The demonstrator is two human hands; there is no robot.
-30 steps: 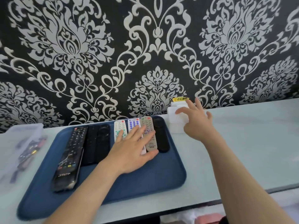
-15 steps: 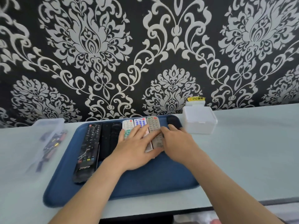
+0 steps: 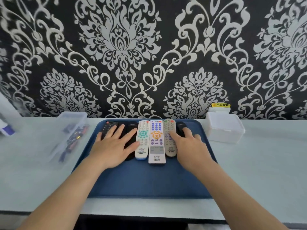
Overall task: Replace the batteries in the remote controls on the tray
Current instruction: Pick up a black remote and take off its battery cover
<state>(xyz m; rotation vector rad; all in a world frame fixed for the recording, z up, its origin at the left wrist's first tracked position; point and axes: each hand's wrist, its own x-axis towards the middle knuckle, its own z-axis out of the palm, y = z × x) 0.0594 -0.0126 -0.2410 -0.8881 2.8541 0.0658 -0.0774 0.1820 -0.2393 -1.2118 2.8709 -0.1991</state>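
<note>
- On the pale surface (image 3: pixel 265 163), a blue tray (image 3: pixel 149 181) sits centred against the patterned wall, with its near edge just short of the surface's front edge.
- Remote controls lie side by side along the tray's 12 o'clock half, long axes running from 12 to 6 o'clock.
- Row order from 9 to 3 o'clock: a black remote (image 3: pixel 108 126), a second black remote (image 3: pixel 132 127), a white remote with teal keys (image 3: pixel 142 140), a white remote with orange keys (image 3: pixel 156 141), a grey remote (image 3: pixel 169 136), and a small black remote (image 3: pixel 181 127).
- Left hand (image 3: pixel 113 146): lies flat, palm down, fingers spread wide over the two black remotes at the 9 o'clock end. The thumb touches the edge of the teal-keyed remote. The grip is wide and encloses nothing.
- Right hand (image 3: pixel 191 146): rests palm down at the 3 o'clock end of the row. The index finger lies on the grey remote; the remaining fingers cover the small black remote. The grip is loose; whether it clasps either remote cannot be told.
- At 9 o'clock from the tray, apart from it, a clear plastic box (image 3: pixel 69 130) holds small dark items, blurred.
- At 3 o'clock from the tray, near its far corner, a translucent white lidded box (image 3: pixel 224 128) stands against the wall, below a yellow label (image 3: pixel 221 105).
</note>
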